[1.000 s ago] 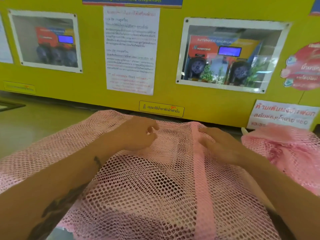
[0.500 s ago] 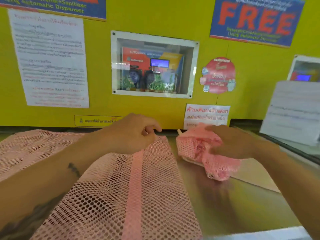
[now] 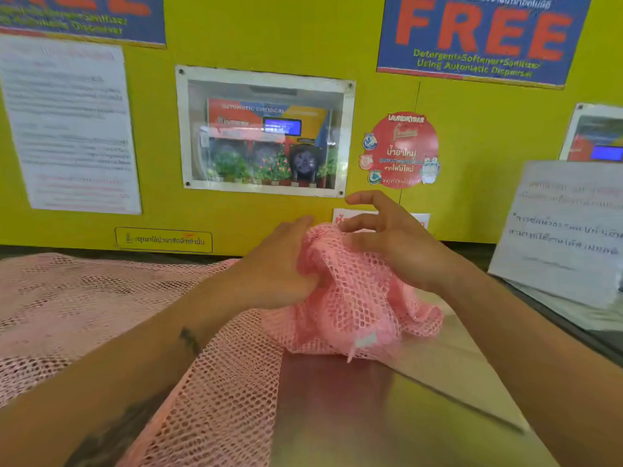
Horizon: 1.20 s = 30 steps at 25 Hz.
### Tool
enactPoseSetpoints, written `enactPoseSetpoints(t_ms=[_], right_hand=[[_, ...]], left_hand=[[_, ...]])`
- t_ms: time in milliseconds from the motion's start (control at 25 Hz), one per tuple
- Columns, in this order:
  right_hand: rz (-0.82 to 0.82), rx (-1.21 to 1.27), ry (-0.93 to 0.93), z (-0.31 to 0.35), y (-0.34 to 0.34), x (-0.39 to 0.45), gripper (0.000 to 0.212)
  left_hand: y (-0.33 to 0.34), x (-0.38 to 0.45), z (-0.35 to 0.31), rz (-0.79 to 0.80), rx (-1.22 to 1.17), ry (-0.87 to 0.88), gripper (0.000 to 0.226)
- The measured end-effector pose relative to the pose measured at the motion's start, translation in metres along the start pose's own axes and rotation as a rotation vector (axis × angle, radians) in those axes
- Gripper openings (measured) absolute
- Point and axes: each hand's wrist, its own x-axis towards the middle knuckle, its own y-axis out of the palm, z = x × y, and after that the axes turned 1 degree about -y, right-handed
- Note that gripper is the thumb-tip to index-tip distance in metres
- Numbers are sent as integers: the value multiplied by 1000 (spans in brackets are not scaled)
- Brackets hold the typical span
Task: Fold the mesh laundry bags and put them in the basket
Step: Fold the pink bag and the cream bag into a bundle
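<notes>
- The left hand [image 3: 279, 267] has its grip clamped on the left side of a bunched pink mesh bag [image 3: 354, 298], fingers curled into the netting and thumb tucked under the fold.
- The right hand [image 3: 397, 241] rests on the top right of the same bag; its lower fingers press the mesh while the index finger [image 3: 367, 198] and the one below it are lifted and spread apart, so this grip is loose and partly apart.
- The bunched bag is held between both hands just above the tabletop [image 3: 337, 416], its lower edge hanging near the surface; a small white tag [image 3: 365, 340] shows at the bottom.
- A second pink mesh bag [image 3: 84, 315] lies spread flat on the left part of the tabletop, under the left forearm.
- A sheet of brown paper [image 3: 455, 375] lies on the tabletop under the right forearm.
- Behind stands a yellow wall [image 3: 303, 35] with a framed window [image 3: 264, 133], a round red sticker [image 3: 403, 150], printed notices and a blue sign reading FREE [image 3: 482, 32].
</notes>
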Motion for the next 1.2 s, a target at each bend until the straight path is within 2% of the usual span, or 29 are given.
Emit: enactPoseSetpoints(t_ms=[40,80,160,200,320,360,400,440,480,560,600,640,720,760,800,880,920,1000,1040,1120,1200], right_hand=[[7,-18,-13,1,2,4,51],[1,-62,-18,1,3,7,50],[28,-133,20,-6,0,15,46],[114,-148,66,-10,-2,18,50],[521,-254,154,-19,10,23,88],[584,-375,125,-22,19,24,93],[581,-524,65,-26,30,27,89],[535,-644,-13,-31,39,31,75],[475,-692,-102,-35,46,37,56],[286,-619,-236,-39,54,48,26],[156,-538,-268,-38,55,54,21],[20,-470,-283,-37,54,61,26],[-127,-422,-258,-32,56,74,34],[-90,-470,-211,-32,59,78,33],[29,-550,-143,-33,63,82,32],[310,-676,10,-39,74,83,36],[350,-700,38,-42,79,83,38],[247,-671,-3,-41,88,84,39],[146,-630,-42,-39,90,86,37],[-9,-597,-87,-35,93,92,39],[26,-758,9,-34,93,94,48]], left_hand=[[2,2,-5,-71,-6,2,37],[1,1,-8,-159,14,-25,19],[-9,-4,-5,-318,1,-136,27],[-18,-7,-1,-402,-30,-196,33],[-54,-16,7,-591,-54,-326,35],[-68,-18,8,-617,-59,-343,32],[-82,-21,10,-633,-48,-350,29],[-96,-23,14,-650,-16,-347,26],[-111,-27,20,-666,35,-339,22],[-144,-36,39,-680,121,-308,14],[-161,-44,50,-673,126,-309,12],[-175,-54,62,-660,107,-322,16],[-193,-78,89,-555,210,-376,32],[-193,-89,101,-462,323,-410,36],[-189,-99,112,-357,415,-445,40],[-180,-112,126,-63,445,-544,47],[-177,-115,126,104,395,-607,48],[-177,-119,123,358,290,-706,52],[-179,-120,122,376,329,-692,53],[-180,-122,119,171,399,-547,55],[-172,-122,109,-41,216,-346,58]])
